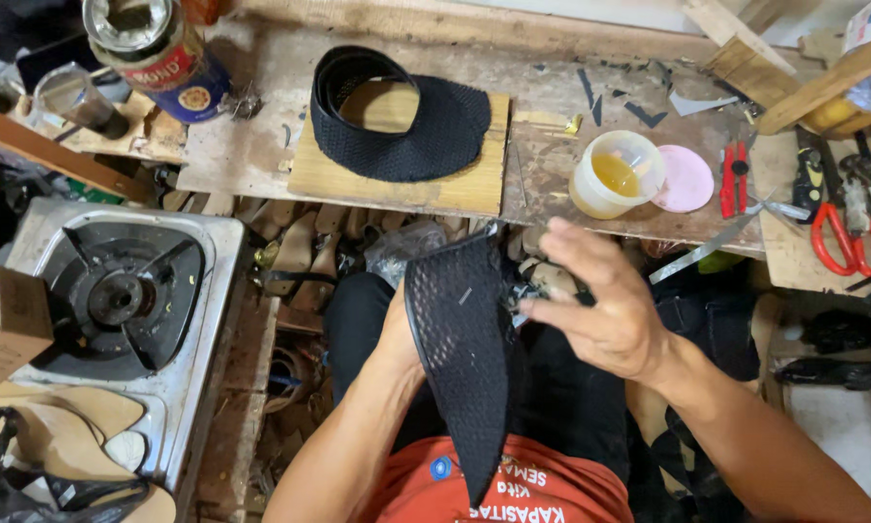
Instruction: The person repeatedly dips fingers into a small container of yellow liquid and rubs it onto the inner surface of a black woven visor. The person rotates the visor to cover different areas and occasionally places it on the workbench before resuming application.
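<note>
A cramped shoemaking workshop: a scarred wooden counter point(552, 184) holds glue tub point(615, 174), red-handled scissors point(847, 237), leather scraps point(639, 111); shoe lasts point(300, 242) pile beneath.

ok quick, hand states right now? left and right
Left hand: mostly hidden behind the black mesh shoe piece, supporting it; grip cannot be told.
Right hand: fingers loosely curled at the piece's edge.

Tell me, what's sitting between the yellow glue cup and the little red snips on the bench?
A round pink lid lies flat between the glue cup and the red snips, right beside the cup. The head view shows it.
</note>
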A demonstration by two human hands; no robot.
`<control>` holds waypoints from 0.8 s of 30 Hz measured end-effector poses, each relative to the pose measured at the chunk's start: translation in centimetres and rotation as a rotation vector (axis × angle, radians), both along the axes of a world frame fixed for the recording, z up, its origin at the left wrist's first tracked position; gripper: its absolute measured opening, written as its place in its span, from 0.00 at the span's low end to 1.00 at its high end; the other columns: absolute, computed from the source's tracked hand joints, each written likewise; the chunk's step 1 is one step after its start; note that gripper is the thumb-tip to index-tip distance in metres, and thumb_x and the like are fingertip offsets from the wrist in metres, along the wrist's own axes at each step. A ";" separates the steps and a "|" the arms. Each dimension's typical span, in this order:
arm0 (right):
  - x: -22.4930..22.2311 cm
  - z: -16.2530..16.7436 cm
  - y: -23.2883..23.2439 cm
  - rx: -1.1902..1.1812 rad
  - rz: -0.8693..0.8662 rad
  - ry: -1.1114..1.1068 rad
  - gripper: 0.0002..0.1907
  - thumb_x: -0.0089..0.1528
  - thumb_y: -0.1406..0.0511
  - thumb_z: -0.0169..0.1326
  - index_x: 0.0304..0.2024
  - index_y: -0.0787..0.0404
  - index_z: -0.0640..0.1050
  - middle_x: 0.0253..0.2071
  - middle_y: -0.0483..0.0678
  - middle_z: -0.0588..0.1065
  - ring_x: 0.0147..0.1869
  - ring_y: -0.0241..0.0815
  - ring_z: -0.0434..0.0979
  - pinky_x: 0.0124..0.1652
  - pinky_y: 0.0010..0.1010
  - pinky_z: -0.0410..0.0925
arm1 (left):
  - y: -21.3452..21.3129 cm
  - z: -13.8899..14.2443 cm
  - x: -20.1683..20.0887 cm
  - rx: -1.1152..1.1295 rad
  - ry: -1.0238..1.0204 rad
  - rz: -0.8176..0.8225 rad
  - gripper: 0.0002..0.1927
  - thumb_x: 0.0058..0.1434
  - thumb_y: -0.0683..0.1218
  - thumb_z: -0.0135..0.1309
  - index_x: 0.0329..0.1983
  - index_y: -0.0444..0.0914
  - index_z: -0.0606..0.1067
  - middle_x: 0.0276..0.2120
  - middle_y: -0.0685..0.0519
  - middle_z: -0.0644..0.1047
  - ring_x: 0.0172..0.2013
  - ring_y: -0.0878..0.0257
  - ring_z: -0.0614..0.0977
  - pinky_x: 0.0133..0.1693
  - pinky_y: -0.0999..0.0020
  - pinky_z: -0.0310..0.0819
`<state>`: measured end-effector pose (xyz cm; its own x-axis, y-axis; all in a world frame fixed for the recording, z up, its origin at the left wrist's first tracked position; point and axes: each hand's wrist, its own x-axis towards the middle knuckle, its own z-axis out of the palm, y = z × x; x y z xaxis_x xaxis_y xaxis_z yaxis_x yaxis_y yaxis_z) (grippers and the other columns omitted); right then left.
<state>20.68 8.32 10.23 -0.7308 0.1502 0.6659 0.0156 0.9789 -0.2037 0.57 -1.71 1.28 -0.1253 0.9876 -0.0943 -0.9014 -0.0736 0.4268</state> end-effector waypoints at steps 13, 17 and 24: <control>0.0 0.2 -0.7 -0.567 -0.110 -0.146 0.27 0.58 0.71 0.63 0.60 0.66 0.74 0.58 0.55 0.71 0.43 0.40 0.81 0.44 0.27 0.75 | 0.4 5.1 1.8 -0.335 -0.102 -0.130 0.14 0.68 0.50 0.45 0.43 0.38 0.77 0.36 0.50 0.80 0.35 0.61 0.82 0.38 0.64 0.79; 0.9 1.1 4.5 -0.329 -0.367 -0.213 0.19 0.63 0.60 0.65 0.53 0.62 0.82 0.64 0.52 0.71 0.56 0.48 0.81 0.56 0.38 0.72 | 0.9 0.4 0.5 -0.397 -0.030 -0.125 0.13 0.68 0.49 0.45 0.44 0.38 0.77 0.36 0.50 0.80 0.35 0.61 0.82 0.37 0.65 0.79; 0.4 1.3 11.2 -0.042 -0.575 -0.490 0.30 0.49 0.47 0.71 0.43 0.61 0.87 0.73 0.66 0.61 0.73 0.73 0.55 0.62 0.68 0.55 | 0.3 -3.5 0.2 -0.473 -0.016 -0.121 0.13 0.69 0.48 0.45 0.45 0.36 0.77 0.36 0.49 0.81 0.34 0.61 0.82 0.37 0.66 0.79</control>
<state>21.09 19.53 11.58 -0.7404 0.6154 0.2704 0.6199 0.7807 -0.0794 0.81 -1.37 -2.27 -0.0073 0.8434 -0.5372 -0.8981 0.2307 0.3744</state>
